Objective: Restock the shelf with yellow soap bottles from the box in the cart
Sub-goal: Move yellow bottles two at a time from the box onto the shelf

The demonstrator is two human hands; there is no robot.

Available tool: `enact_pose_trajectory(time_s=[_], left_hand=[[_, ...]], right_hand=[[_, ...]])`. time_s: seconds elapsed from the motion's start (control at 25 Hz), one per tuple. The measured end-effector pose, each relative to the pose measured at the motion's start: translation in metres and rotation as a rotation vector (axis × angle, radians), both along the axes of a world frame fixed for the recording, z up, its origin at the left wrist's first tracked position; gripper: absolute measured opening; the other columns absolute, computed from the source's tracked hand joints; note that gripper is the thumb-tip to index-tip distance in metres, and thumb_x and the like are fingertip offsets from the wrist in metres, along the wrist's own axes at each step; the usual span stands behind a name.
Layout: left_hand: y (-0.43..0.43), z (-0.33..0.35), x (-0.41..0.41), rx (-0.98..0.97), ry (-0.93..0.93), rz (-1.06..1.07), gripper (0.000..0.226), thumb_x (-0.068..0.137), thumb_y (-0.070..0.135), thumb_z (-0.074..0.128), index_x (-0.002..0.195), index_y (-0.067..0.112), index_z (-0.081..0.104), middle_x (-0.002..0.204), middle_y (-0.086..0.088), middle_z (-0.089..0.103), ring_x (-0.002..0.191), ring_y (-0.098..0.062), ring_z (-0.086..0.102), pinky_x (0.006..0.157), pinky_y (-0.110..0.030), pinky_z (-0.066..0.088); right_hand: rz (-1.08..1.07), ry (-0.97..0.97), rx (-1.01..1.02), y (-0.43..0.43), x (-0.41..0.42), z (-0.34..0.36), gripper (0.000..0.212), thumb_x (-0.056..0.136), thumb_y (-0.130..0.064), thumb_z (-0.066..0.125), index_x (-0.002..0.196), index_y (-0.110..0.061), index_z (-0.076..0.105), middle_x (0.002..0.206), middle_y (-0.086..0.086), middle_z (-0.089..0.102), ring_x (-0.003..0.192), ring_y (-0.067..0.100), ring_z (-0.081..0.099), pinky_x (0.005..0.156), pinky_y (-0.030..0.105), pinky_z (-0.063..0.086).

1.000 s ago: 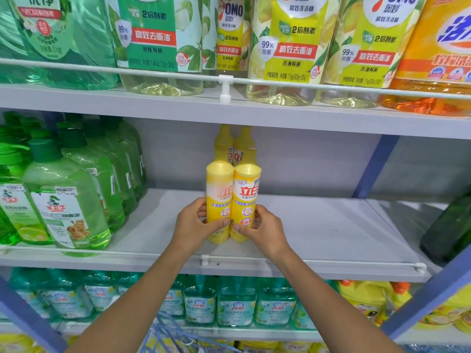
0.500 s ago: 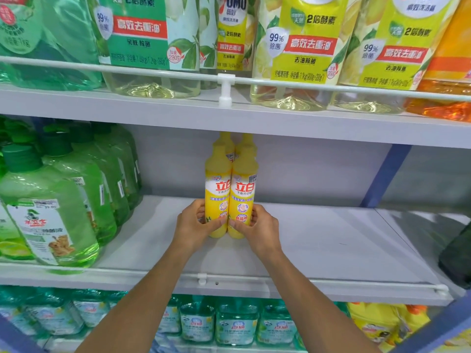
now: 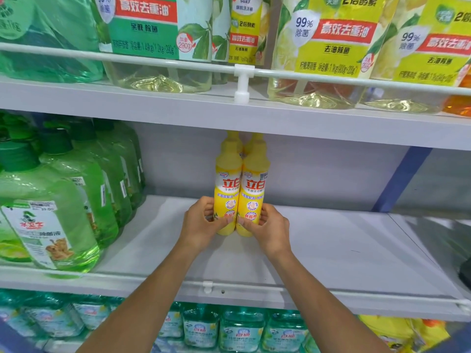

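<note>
Facing a store shelf point(image 3: 344, 250): right of green bottles point(image 3: 63, 200), left hand point(image 3: 204, 224) and right hand point(image 3: 269, 226) each clasp one yellow soap bottle point(image 3: 227, 184).

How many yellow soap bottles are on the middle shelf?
4. Front left bottle in left hand; front right bottle in right hand; two rear bottles behind. More possibly hidden.
</note>
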State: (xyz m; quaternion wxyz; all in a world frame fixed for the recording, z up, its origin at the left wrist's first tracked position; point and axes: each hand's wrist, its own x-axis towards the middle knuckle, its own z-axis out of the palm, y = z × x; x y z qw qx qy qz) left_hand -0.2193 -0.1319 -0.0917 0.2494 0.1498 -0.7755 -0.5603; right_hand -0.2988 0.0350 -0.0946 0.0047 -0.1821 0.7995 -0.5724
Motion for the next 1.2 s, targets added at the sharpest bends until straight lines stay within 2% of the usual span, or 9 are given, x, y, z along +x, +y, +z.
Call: enact_pose_trajectory(time_s=[0.12, 0.28, 0.52, 0.72, 0.96, 1.2], left_hand=[[-0.002, -0.001, -0.005, -0.04, 0.003, 0.017, 0.052, 0.073, 0.031, 0.088, 0.119, 0.016, 0.068, 0.109, 0.005, 0.075, 0.095, -0.005, 0.07, 0.084, -0.024, 0.06], [0.001, -0.001, -0.012, -0.054, 0.004, 0.06, 0.052, 0.074, 0.029, 0.088, 0.119, 0.015, 0.068, 0.105, 0.006, 0.073, 0.091, -0.001, 0.068, 0.075, -0.01, 0.054], [0.002, -0.002, -0.022, -0.02, 0.008, 0.093, 0.045, 0.075, 0.025, 0.088, 0.115, 0.015, 0.068, 0.102, 0.007, 0.071, 0.088, 0.006, 0.065, 0.069, -0.004, 0.051], [0.002, -0.004, -0.027, -0.007, 0.016, 0.103, 0.045, 0.076, 0.027, 0.087, 0.115, 0.016, 0.067, 0.103, 0.008, 0.07, 0.089, 0.005, 0.064, 0.068, -0.004, 0.05], [0.002, -0.004, -0.03, -0.023, 0.002, 0.107, 0.046, 0.077, 0.028, 0.086, 0.117, 0.015, 0.067, 0.102, 0.01, 0.069, 0.087, 0.007, 0.063, 0.065, -0.002, 0.048], [0.003, -0.003, -0.032, -0.036, 0.002, 0.097, 0.046, 0.078, 0.029, 0.085, 0.118, 0.016, 0.066, 0.103, 0.011, 0.068, 0.087, 0.009, 0.062, 0.068, -0.003, 0.048]], right_hand=[[-0.016, 0.036, 0.054, -0.002, -0.008, -0.001, 0.052, 0.071, -0.039, 0.091, 0.116, -0.02, 0.07, 0.107, -0.004, 0.075, 0.093, 0.009, 0.072, 0.086, 0.031, 0.062], [-0.042, 0.027, 0.057, -0.005, -0.015, 0.0, 0.053, 0.072, -0.039, 0.091, 0.115, -0.019, 0.069, 0.108, -0.003, 0.074, 0.094, 0.012, 0.072, 0.088, 0.034, 0.062], [-0.056, 0.024, 0.032, -0.009, -0.025, -0.004, 0.052, 0.073, -0.037, 0.091, 0.115, -0.017, 0.069, 0.107, -0.003, 0.075, 0.093, 0.01, 0.073, 0.087, 0.033, 0.062], [-0.05, 0.027, 0.02, -0.011, -0.028, -0.006, 0.052, 0.073, -0.038, 0.09, 0.116, -0.017, 0.069, 0.108, -0.003, 0.075, 0.093, 0.009, 0.073, 0.087, 0.032, 0.062], [-0.045, 0.03, 0.055, -0.012, -0.037, -0.012, 0.056, 0.071, -0.046, 0.089, 0.117, -0.02, 0.07, 0.108, -0.005, 0.075, 0.094, 0.01, 0.073, 0.087, 0.036, 0.062], [-0.038, 0.037, 0.067, -0.014, -0.041, -0.014, 0.055, 0.073, -0.047, 0.088, 0.118, -0.021, 0.07, 0.108, -0.006, 0.075, 0.094, 0.01, 0.073, 0.087, 0.036, 0.063]])
